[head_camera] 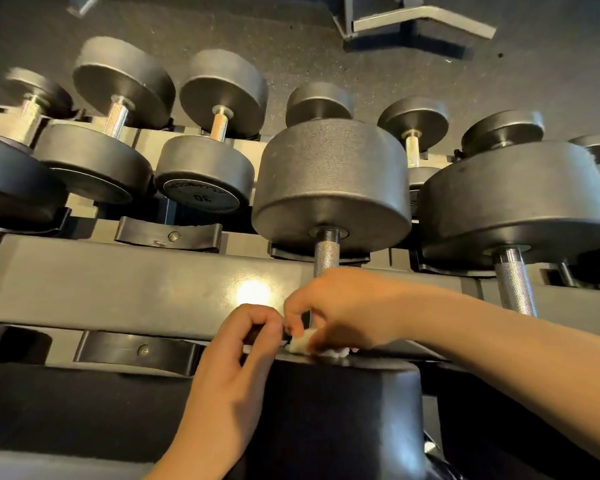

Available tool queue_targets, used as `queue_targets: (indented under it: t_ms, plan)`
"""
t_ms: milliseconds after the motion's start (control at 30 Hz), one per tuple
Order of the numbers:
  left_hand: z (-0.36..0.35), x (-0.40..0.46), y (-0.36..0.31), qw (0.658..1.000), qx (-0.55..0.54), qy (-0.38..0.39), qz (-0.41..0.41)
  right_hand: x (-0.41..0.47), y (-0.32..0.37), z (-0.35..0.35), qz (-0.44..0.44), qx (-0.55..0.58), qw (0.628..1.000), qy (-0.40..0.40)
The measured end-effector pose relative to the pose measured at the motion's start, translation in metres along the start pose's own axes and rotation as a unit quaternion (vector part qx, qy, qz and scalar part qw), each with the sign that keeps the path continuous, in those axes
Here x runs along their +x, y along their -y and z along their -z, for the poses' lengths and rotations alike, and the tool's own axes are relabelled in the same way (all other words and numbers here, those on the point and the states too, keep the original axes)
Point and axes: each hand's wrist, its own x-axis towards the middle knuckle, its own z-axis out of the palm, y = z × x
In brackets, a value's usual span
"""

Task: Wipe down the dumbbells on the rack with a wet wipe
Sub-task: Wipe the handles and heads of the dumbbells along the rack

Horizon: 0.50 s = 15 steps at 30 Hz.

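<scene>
Left hand (pixel 236 344): fingers curled, pinching the wipe's edge
Right hand (pixel 340 310): fingers bunching wet wipe (pixel 302 344) against dumbbell (pixel 329 188) handle

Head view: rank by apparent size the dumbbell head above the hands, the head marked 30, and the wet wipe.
1. Dumbbell head above the hands, though it sits nearer the camera.
2. Head marked 30.
3. Wet wipe, mostly hidden by the hands.
</scene>
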Motion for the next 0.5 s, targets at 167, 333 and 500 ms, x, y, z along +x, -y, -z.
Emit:
queue_targets:
  t_ms: [167,333,500]
  plan:
    - [0.002,-0.001,0.0,1.0,-0.019,-0.005,0.015,0.022,0.01,-0.009,0.038,-0.088,0.995,-0.031]
    - [0.003,0.003,0.005,0.995,-0.067,-0.055,0.043,-0.018,-0.018,-0.012,0.087,0.111,0.988,-0.058]
    - [0.002,0.004,0.008,0.995,-0.086,-0.032,0.035,-0.04,-0.047,-0.023,0.041,0.177,0.983,-0.04]
